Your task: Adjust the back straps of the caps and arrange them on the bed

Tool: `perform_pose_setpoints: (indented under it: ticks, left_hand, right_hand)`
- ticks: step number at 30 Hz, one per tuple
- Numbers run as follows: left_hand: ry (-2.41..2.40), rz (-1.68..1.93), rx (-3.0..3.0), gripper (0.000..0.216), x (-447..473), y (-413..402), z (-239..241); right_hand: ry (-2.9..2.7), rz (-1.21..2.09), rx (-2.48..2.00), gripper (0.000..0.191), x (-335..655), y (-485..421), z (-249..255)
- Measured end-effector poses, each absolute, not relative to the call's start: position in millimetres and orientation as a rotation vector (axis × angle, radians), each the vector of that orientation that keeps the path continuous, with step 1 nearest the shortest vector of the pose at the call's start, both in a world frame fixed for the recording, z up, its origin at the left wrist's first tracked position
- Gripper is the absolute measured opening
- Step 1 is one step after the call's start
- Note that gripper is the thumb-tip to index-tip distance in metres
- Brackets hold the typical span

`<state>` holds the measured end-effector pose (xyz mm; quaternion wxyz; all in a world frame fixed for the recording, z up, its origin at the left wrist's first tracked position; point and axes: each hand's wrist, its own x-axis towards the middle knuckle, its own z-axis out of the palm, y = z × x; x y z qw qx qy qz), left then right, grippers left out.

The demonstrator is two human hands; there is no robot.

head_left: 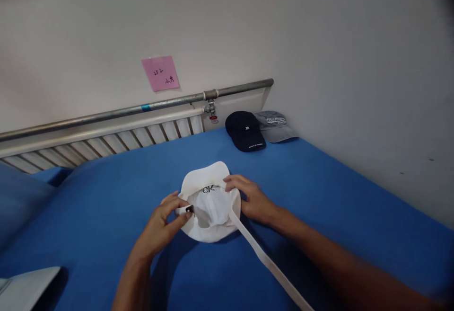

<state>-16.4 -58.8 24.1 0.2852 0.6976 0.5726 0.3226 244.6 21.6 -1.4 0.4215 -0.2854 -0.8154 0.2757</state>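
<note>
A white cap point(209, 207) with a black logo lies on the blue sheet point(319, 207) in front of me. My left hand point(163, 223) pinches the cap's left rear edge at a small dark buckle point(189, 209). My right hand point(250, 197) rests on the cap's right side, fingers curled over the rim near the logo. A long white strap point(269, 263) runs from the cap toward the lower right, past my right forearm.
A dark navy cap point(245, 131) and a grey cap point(276, 125) lie at the far corner by the wall. A metal pipe point(142, 107) and a radiator point(106, 140) run along the back wall under a pink note point(160, 73). A white object point(24, 287) sits at lower left.
</note>
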Motion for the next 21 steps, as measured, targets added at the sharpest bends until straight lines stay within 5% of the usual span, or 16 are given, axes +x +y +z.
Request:
perform_pose_setpoints:
  ticks: [4, 9, 14, 18, 21]
  left_hand:
    - [1.430, 1.011, 1.711, 0.014, -24, -61, 23]
    - [1.286, 1.189, 1.649, 0.008, -24, -60, 25]
    - [1.267, 1.171, 1.444, 0.009, -26, -63, 23]
    - [1.120, 1.088, 1.373, 0.016, -18, -67, 21]
    - [1.068, 1.039, 1.282, 0.018, -7, -66, 18]
  right_hand:
    - [-2.239, 0.287, -0.427, 0.042, 256, 6, 29]
    - [-2.242, 0.245, -0.037, 0.028, 251, -13, 42]
    - [-2.077, 0.887, -0.263, 0.012, 246, -26, 44]
    - [-1.723, 1.642, -0.614, 0.015, 242, -30, 50]
    - [-1.572, 1.849, -0.754, 0.022, 235, -26, 45]
